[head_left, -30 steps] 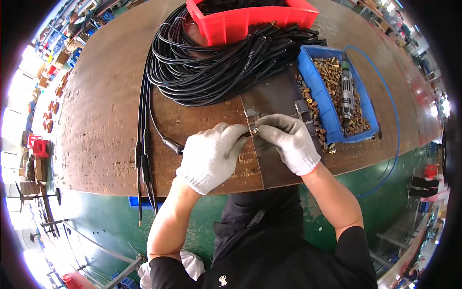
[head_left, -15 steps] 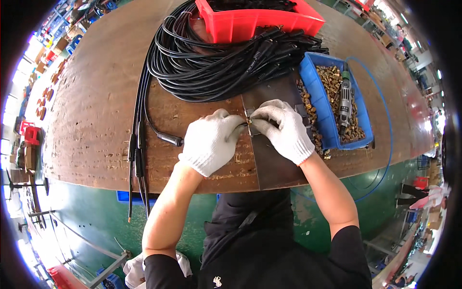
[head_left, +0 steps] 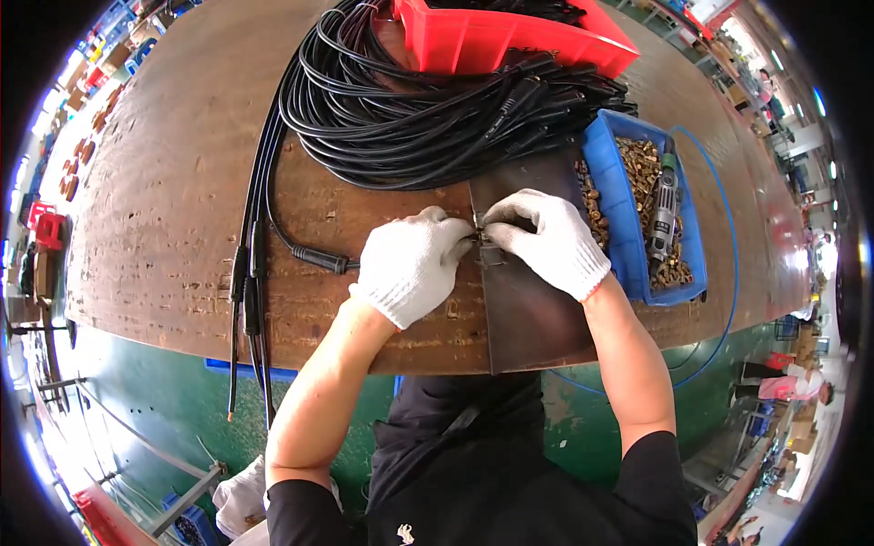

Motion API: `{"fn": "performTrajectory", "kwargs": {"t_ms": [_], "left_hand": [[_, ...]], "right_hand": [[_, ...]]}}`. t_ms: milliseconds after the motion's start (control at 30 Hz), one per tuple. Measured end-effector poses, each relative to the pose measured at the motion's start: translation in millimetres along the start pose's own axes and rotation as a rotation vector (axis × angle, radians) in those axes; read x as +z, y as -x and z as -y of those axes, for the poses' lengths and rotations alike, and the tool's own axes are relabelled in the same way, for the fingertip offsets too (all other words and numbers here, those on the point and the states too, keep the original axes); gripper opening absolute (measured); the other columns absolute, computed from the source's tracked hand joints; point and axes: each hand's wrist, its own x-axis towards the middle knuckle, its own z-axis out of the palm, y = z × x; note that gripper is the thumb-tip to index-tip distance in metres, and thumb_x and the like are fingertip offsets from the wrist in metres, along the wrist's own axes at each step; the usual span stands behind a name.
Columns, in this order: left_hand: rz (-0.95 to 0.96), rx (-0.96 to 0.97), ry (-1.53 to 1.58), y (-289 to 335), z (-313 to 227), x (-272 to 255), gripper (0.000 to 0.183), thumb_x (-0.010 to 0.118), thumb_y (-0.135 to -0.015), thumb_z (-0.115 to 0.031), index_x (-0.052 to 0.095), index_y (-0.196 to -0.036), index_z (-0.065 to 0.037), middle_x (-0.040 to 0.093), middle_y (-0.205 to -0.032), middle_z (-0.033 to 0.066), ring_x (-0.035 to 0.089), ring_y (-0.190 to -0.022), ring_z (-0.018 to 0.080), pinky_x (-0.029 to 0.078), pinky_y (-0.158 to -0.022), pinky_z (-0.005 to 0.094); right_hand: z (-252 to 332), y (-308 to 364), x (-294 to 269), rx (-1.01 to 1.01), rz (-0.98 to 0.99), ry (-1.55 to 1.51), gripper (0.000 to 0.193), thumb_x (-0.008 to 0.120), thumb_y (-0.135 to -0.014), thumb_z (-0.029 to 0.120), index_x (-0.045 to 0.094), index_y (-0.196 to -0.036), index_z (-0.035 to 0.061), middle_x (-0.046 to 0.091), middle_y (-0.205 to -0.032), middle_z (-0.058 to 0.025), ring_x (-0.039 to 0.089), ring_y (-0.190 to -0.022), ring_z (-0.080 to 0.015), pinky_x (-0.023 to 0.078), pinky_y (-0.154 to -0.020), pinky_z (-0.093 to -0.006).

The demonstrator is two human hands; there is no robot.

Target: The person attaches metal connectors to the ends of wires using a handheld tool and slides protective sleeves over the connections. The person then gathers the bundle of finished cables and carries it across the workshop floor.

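Note:
Both my hands wear white knit gloves and meet fingertip to fingertip over the table's middle. My left hand (head_left: 410,264) is closed around the end of a black cable, whose thick black sleeve (head_left: 320,260) shows just left of the glove. With thumb and forefinger my right hand (head_left: 546,238) pinches a small metal fitting (head_left: 480,233) at that cable's tip; the fingers hide most of it. Below the fingertips lies a dark flat plate (head_left: 528,309) with a small metal piece on it. Right of my right hand, loose brass fittings (head_left: 594,205) lie beside a blue bin (head_left: 622,214).
The blue bin holds many brass fittings and a grey-green air tool (head_left: 665,214) with a blue hose (head_left: 731,237). A large coil of black cables (head_left: 364,127) lies ahead, against a red bin (head_left: 519,41). Several cable ends (head_left: 241,300) hang over the near edge at left.
My right hand has shifted slightly, its fingers still pinched at the cable tip. My left hand has barely moved. The whole view has shifted a little.

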Motion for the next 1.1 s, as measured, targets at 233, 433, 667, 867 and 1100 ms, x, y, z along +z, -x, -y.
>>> {"fn": "performTrajectory", "kwargs": {"t_ms": [233, 433, 667, 867, 1100], "left_hand": [[-0.011, -0.014, 0.04, 2.7, -2.6, 0.9, 0.016, 0.069, -0.094, -0.021, 0.078, -0.104, -0.012, 0.072, -0.095, 0.0143, 0.071, -0.09, 0.0372, 0.056, -0.08, 0.0466], [-0.028, -0.041, 0.027, 1.6, -3.3, 3.0, 0.015, 0.071, -0.092, -0.02, 0.078, -0.103, -0.012, 0.071, -0.094, 0.0139, 0.071, -0.088, 0.0366, 0.056, -0.079, 0.0467], [-0.048, -0.014, 0.03, -0.1, -4.1, 8.7, 0.015, 0.071, -0.093, -0.021, 0.078, -0.103, -0.013, 0.071, -0.093, 0.0128, 0.071, -0.089, 0.0358, 0.056, -0.079, 0.0464], [-0.096, 0.0, 0.03, 4.0, 2.1, 9.1, 0.015, 0.071, -0.093, -0.021, 0.078, -0.103, -0.014, 0.072, -0.093, 0.0121, 0.071, -0.088, 0.0358, 0.056, -0.079, 0.0458], [-0.087, -0.025, 0.02, 4.7, 2.6, 10.9, 0.015, 0.07, -0.093, -0.023, 0.078, -0.104, -0.015, 0.073, -0.095, 0.0113, 0.071, -0.088, 0.0356, 0.056, -0.079, 0.045]], "right_hand": [[-8.8, -3.3, -1.8, -0.067, 0.026, 0.035, 0.017, 0.074, -0.091, 0.009, 0.078, -0.105, -0.0006, 0.073, -0.097, -0.0118, 0.071, -0.088, -0.0189, 0.055, -0.081, -0.0328], [-9.3, -5.2, 0.5, -0.076, 0.017, 0.054, 0.016, 0.074, -0.091, 0.007, 0.078, -0.105, 0.0002, 0.072, -0.096, -0.0119, 0.072, -0.087, -0.0202, 0.055, -0.079, -0.0331], [1.0, 4.6, -7.6, -0.092, -0.019, 0.163, 0.015, 0.075, -0.091, 0.009, 0.078, -0.103, 0.0004, 0.074, -0.099, -0.0126, 0.072, -0.089, -0.0234, 0.056, -0.08, -0.0339], [-15.9, 58.0, -90.9, 0.052, -0.679, 0.547, 0.033, 0.073, -0.096, 0.028, 0.073, -0.123, 0.0098, 0.074, -0.114, -0.017, 0.071, -0.107, -0.0348, 0.056, -0.093, -0.0429], [-76.7, 76.7, -126.1, 0.495, -0.481, 0.717, 0.072, 0.072, -0.091, 0.04, 0.044, -0.153, 0.0167, 0.073, -0.115, -0.0285, 0.07, -0.107, -0.0483, 0.053, -0.092, -0.0543]]}}
